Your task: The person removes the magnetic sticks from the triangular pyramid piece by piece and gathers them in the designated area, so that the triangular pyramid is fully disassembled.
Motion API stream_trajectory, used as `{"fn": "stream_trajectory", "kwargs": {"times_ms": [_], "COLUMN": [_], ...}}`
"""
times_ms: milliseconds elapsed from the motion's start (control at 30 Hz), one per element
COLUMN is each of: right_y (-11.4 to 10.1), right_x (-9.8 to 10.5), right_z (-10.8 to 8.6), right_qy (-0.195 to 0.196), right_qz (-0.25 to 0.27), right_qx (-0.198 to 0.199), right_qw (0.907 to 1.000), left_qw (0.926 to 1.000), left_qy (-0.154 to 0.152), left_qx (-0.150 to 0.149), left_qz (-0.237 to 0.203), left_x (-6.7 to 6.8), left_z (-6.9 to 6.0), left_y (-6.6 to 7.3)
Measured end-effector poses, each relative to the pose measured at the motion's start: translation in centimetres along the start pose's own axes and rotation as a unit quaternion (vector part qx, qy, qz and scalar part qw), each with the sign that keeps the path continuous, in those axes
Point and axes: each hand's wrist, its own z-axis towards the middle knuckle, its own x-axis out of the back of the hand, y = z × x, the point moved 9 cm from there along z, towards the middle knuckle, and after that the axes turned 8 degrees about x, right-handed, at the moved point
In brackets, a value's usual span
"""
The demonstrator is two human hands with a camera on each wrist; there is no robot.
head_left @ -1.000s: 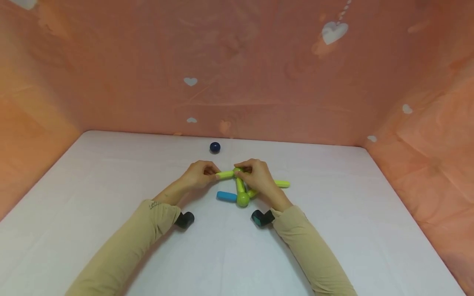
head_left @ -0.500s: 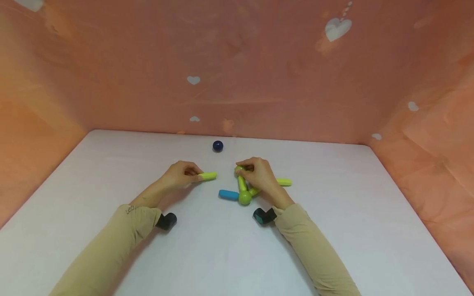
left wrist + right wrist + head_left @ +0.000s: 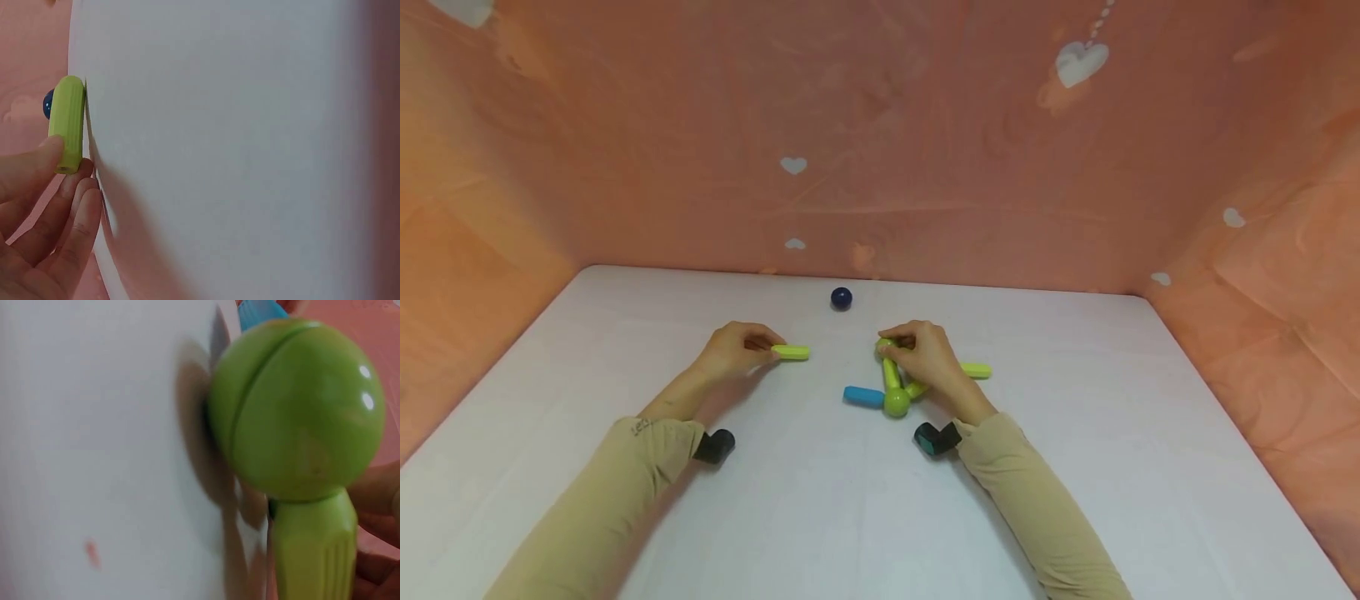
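In the head view my left hand (image 3: 737, 350) pinches one end of a loose yellow-green toy rod (image 3: 792, 352) between thumb and fingers; the left wrist view has this rod (image 3: 70, 119) close up. My right hand (image 3: 927, 354) grips the far green ball (image 3: 883, 344) of a joined piece of rods and balls. A green rod (image 3: 891, 374) links that ball to a nearer green ball (image 3: 897, 403), which fills much of the right wrist view. From the nearer ball a blue rod (image 3: 863, 397) points left, while another green rod runs right, partly hidden under my right hand.
Toward the table's back edge lies a dark blue ball (image 3: 841, 298). A yellow-green rod (image 3: 977, 370) sticks out beyond my right wrist. Black wrist cameras (image 3: 715, 447) hang below both cuffs. Orange cloth (image 3: 880, 150) with white hearts surrounds the white table (image 3: 850, 517).
The yellow-green rod has come away from the far green ball and moved left in my left hand. My right hand keeps its hold on that ball, nearly still.
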Motion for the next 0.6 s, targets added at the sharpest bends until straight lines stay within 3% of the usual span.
{"fn": "stream_trajectory", "kwargs": {"times_ms": [200, 300, 600], "right_y": [0.0, -0.2, -0.8], "right_x": [-0.1, -0.2, 0.5], "right_z": [0.1, 0.1, -0.8], "right_qy": [0.0, -0.009, -0.059], "right_qz": [0.0, -0.004, -0.033], "right_qx": [-0.004, -0.004, 0.015], "right_qw": [1.0, 0.9999, 0.9976], "left_qw": [0.9996, 0.9997, 0.9982], "left_qy": [-0.006, -0.007, 0.034], "left_qx": [0.025, 0.023, -0.036], "left_qz": [0.006, 0.003, 0.035], "left_x": [0.0, 0.1, 0.7], "left_z": [0.0, 0.0, -0.7], "left_y": [-0.4, -0.3, 1.5]}}
